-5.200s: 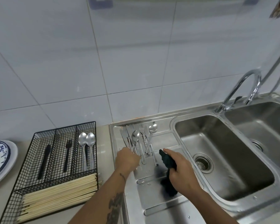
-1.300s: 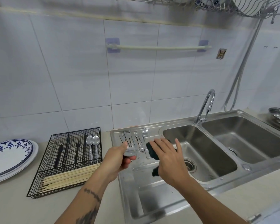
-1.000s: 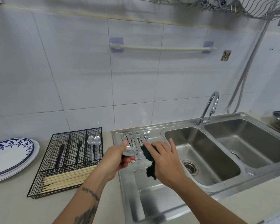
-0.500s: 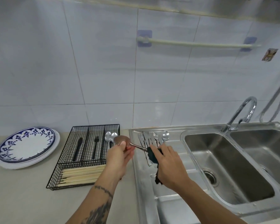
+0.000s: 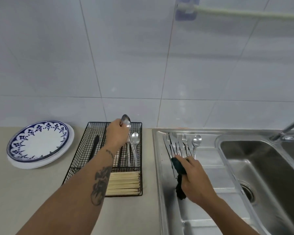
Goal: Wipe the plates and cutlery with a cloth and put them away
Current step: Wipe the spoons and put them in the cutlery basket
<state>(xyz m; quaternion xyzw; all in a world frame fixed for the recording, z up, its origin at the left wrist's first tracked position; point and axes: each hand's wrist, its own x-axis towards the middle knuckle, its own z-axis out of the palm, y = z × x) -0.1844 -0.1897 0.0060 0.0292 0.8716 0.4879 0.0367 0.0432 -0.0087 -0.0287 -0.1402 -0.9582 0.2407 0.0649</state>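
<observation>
Steel spoon: shiny stainless spoon (image 5: pixel 126 120) pinched near its bowl by left hand (image 5: pixel 118 134), bowl up, handle angled down into rightmost compartment of black wire-mesh cutlery tray (image 5: pixel 78 150)
Left hand: fingers curled on spoon, over far end of tray
Right hand (image 5: pixel 193 178): gripping dark green cloth (image 5: pixel 178 168), over ribbed steel drainboard (image 5: pixel 209 160), cloth tail hanging down
Tray contents: two more steel spoons (image 5: pixel 135 141) in right compartment, black-handled knife (image 5: pixel 94 146) at left, pale wooden chopsticks (image 5: pixel 124 183) across near compartment (middle slot hidden by arm)
Unwiped cutlery: steel forks, knives, one spoon (image 5: pixel 181 145) lying side by side on drainboard, just beyond right hand
Plates: blue-patterned white plate (image 5: pixel 38 141) stacked on plain white plates, on beige desk (image 5: pixel 24 192), left of tray
Sink: steel basin (image 5: pixel 268 168) right of drainboard
</observation>
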